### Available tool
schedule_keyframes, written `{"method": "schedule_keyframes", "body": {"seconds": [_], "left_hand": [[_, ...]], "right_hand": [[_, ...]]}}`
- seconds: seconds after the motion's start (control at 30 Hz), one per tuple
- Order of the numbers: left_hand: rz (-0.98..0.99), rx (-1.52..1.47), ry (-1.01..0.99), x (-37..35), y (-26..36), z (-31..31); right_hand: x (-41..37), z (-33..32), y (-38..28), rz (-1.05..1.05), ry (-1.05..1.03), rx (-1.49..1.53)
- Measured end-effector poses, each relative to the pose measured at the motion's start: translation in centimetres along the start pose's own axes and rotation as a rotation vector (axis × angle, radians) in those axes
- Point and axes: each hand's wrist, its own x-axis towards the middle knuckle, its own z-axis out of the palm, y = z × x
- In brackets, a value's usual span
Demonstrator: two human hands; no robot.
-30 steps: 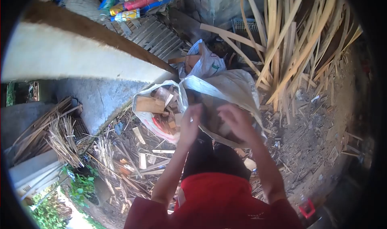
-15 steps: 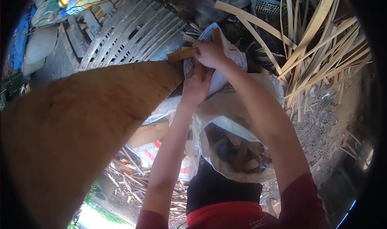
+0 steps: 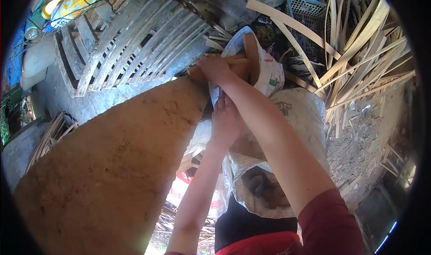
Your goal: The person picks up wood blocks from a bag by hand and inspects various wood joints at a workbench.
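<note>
My right hand (image 3: 214, 69) is closed around a flat brown piece of wood (image 3: 238, 65) at the mouth of a white sack (image 3: 273, 75). Another brown wood piece (image 3: 251, 50) stands upright inside that sack. Lower down, my left hand (image 3: 226, 122) rests against the near side of the sack, its fingers pointing up and seemingly gripping the edge; the fingertips are partly hidden. Left of both hands lies a large, rough brown slab (image 3: 112, 165), its narrow end close to my right hand.
A second, open sack (image 3: 305, 116) with brown scraps stands before my body. Long thin wood strips (image 3: 359, 62) lean at the right beside a dark plastic crate (image 3: 307, 21). A grey slatted wooden frame (image 3: 134, 44) stands at the back left, near hanging cans (image 3: 76, 6).
My right hand has moved left along the wood piece, more of which now shows. My left hand has dropped lower on the sack. The view has shifted, with the slab appearing lower.
</note>
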Motion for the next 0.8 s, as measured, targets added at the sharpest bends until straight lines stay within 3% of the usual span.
{"method": "schedule_keyframes", "body": {"seconds": [0.13,0.23,0.3,0.37,0.43,0.5,0.53,0.6,0.67,0.73,0.8], "left_hand": [[-0.030,-0.034,-0.008,-0.1,0.9,-0.4],[-0.175,-0.046,-0.097,0.0,0.9,-0.7],[-0.143,-0.078,-0.058,0.0,1.2,-1.0],[-0.130,-0.118,-0.056,0.0,1.8,-1.9],[-0.157,-0.166,-0.050,-0.1,1.8,-2.0],[-0.144,-0.154,-0.040,0.1,2.0,-2.2],[-0.201,-0.204,-0.065,0.4,2.5,-2.5],[-0.317,-0.302,-0.120,0.6,3.2,-2.9],[-0.177,-0.193,-0.210,0.5,2.7,-2.7],[-0.318,-0.211,-0.326,0.9,3.3,-2.5],[-0.269,-0.157,-0.357,0.7,3.4,-1.9]], "right_hand": [[0.2,-1.6,0.2,0.029,-0.185,0.090],[-1.3,-4.0,2.5,-0.051,-0.014,0.197],[-2.9,-9.1,4.0,0.048,-0.059,0.303],[-4.2,-8.8,8.1,0.011,0.258,0.397],[-6.3,-10.4,12.0,-0.003,0.411,0.494],[-8.3,-12.5,14.8,0.116,0.395,0.621],[-8.9,-13.5,15.6,0.036,0.566,0.634],[-10.8,-15.1,16.3,0.072,0.579,0.806],[-12.5,-15.8,15.7,0.140,0.629,0.910],[-13.6,-16.3,15.2,0.190,0.653,0.983],[-14.3,-16.7,14.8,0.221,0.659,1.018]]}}
